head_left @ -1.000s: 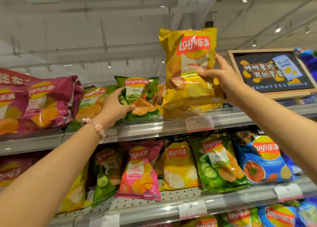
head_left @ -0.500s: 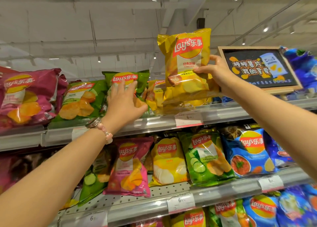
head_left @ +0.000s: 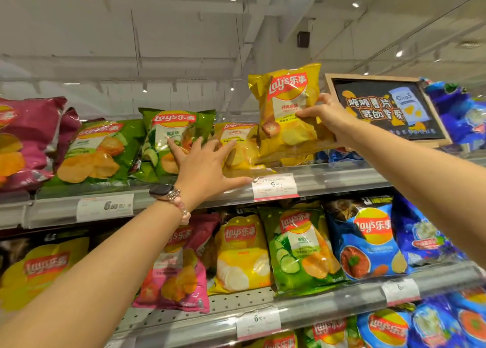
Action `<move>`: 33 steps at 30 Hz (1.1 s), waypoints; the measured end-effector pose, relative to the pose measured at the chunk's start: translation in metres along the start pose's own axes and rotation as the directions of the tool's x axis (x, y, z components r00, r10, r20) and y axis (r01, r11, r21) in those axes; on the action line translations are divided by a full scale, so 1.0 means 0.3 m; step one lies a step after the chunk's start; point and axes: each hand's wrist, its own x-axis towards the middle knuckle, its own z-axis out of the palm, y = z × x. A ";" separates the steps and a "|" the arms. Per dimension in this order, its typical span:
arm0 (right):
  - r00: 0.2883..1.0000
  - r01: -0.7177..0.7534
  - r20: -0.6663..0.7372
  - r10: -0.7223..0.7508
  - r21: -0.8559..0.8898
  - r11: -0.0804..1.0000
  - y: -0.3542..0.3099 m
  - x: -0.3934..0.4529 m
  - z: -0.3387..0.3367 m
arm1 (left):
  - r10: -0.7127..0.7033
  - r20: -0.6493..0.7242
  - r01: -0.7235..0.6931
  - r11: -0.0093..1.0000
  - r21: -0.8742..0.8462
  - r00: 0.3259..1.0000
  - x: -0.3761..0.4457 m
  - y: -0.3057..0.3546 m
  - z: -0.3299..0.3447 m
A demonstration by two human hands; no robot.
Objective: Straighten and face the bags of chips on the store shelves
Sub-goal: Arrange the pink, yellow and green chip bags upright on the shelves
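My right hand (head_left: 327, 119) grips the right edge of an upright yellow Lay's bag (head_left: 286, 111), held just above the top shelf (head_left: 342, 179). A second yellow bag (head_left: 238, 145) leans back on that shelf behind and left of it. My left hand (head_left: 203, 166) is spread with straight fingers, its fingertips touching the lower front of a green cucumber bag (head_left: 171, 134) and the leaning yellow bag. Another green bag (head_left: 97, 150) lies tilted further left, beside purple bags (head_left: 26, 140).
A framed chalkboard sign (head_left: 386, 108) stands right of the held bag, blue bags (head_left: 457, 113) beyond it. The lower shelf (head_left: 328, 305) carries yellow, pink, green and blue bags. Price tags (head_left: 274, 187) hang on the shelf rails.
My left hand let go of the green bag, slid right and spread flat between the green and leaning yellow bags. My right hand keeps the yellow bag upright, slightly lower.
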 end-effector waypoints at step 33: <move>0.903 0.269 -0.067 -0.423 -0.680 0.682 0.278 -0.023 0.097 | 0.009 -0.131 0.002 0.997 0.082 0.991 -0.024 -0.022 0.087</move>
